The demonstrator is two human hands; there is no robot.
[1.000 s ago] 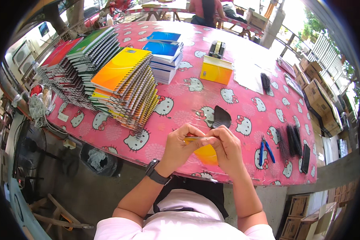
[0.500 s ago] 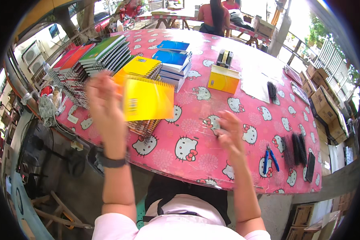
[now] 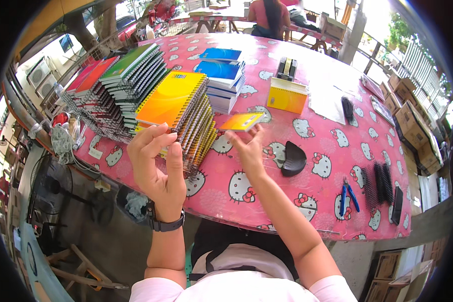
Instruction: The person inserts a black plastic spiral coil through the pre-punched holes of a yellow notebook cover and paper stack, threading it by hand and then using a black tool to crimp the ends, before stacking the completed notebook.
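A small yellow spiral notebook (image 3: 242, 121) is tilted in my right hand (image 3: 247, 147), which pinches its near edge beside the tall stack of yellow-orange spiral notebooks (image 3: 172, 98). Wearing a dark wristband, my left hand (image 3: 158, 166) is raised at the near side of that stack. Its fingers are loosely bent, the thumb stands apart, and nothing is in it. On the table to the right of my right hand lies a black half-round object (image 3: 293, 159) whose kind I cannot make out.
Around the pink patterned table (image 3: 244, 209) stand green notebooks (image 3: 131, 63), red notebooks (image 3: 96, 75), blue notebooks (image 3: 220, 71), a yellow pad stack (image 3: 287, 96) and a tape dispenser (image 3: 287, 69). Blue-handled pliers (image 3: 348, 197) lie near black binding coils (image 3: 377, 183). Cartons (image 3: 412, 126) stand at right.
The yellow notebook has passed from my left hand to my right, and sits lower and further right. My left hand has drawn back; the black half-round object has come into sight.
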